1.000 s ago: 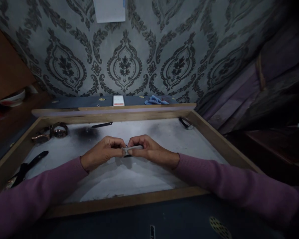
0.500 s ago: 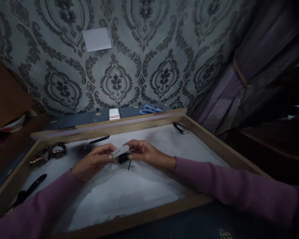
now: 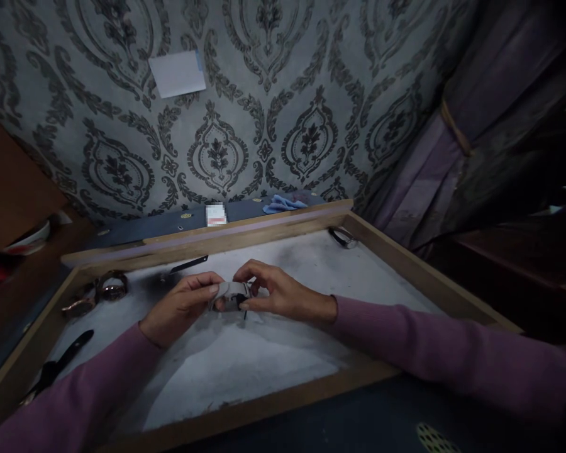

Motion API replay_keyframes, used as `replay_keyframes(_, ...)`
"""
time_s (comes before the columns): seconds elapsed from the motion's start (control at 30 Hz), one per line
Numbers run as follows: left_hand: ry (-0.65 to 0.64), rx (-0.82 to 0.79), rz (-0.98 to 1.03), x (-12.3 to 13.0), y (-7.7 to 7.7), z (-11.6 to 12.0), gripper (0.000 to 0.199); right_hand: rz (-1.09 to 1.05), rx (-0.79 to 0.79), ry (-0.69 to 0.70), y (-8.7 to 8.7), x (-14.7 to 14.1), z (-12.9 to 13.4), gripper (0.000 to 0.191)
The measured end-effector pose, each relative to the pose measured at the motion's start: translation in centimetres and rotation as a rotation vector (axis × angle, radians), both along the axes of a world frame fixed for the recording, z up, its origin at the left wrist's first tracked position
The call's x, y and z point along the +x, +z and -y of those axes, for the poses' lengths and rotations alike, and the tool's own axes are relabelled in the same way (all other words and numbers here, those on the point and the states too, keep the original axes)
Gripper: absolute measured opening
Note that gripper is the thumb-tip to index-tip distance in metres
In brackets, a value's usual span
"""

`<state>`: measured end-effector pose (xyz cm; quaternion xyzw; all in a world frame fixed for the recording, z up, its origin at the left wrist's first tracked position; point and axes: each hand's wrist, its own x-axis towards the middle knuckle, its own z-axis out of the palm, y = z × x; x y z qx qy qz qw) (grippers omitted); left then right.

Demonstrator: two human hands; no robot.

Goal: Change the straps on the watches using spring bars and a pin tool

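Note:
Above the white floor of a shallow wooden tray [image 3: 207, 236], a watch with a pale grey strap [image 3: 223, 290] is held between both hands. My left hand [image 3: 182, 305] pinches one end of the strap between thumb and fingers. On the other side, my right hand [image 3: 283, 292] grips near the strap's other end, its thumb and fingers around a small dark part [image 3: 240, 299]. A thin dark piece sticks out below that part; I cannot make out its kind. The fingers hide some of the watch.
Inside the tray lie two bronze-coloured watches [image 3: 114, 289], a black strap [image 3: 68, 353] at left, a dark flat strip [image 3: 189, 264] and a dark-strapped watch [image 3: 343, 238] at the far right corner. Behind the tray are a small white box [image 3: 216, 214] and a blue cloth [image 3: 283, 204].
The pale strap has turned and its punched holes no longer show. My right hand's fingers have lifted and spread a little, while the left stays pinched on the strap.

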<state>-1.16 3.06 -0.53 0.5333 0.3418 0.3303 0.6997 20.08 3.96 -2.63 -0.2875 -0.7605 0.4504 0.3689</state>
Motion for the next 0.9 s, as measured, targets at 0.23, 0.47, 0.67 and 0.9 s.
replay_keyframes(0.23, 0.025, 0.012, -0.051, -0.1, 0.1, 0.1, 0.024, -0.011, 0.025, -0.004, 0.4, 0.0, 0.0, 0.019)
replay_keyframes(0.47, 0.045, 0.032, -0.177, 0.4, 0.2, 0.4, 0.023, 0.036, 0.114, -0.051, 0.6, -0.4, 1.2, 0.024)
replay_keyframes(0.67, 0.066, 0.039, -0.198, 0.5, 0.5, 0.5, 0.023, 0.035, 0.133, -0.049, 0.6, -0.6, 1.5, 0.025)
replay_keyframes(0.9, 0.078, 0.045, -0.262, 0.8, 0.5, 0.7, 0.024, 0.098, 0.160, -0.090, 0.3, -0.9, 2.1, 0.041)
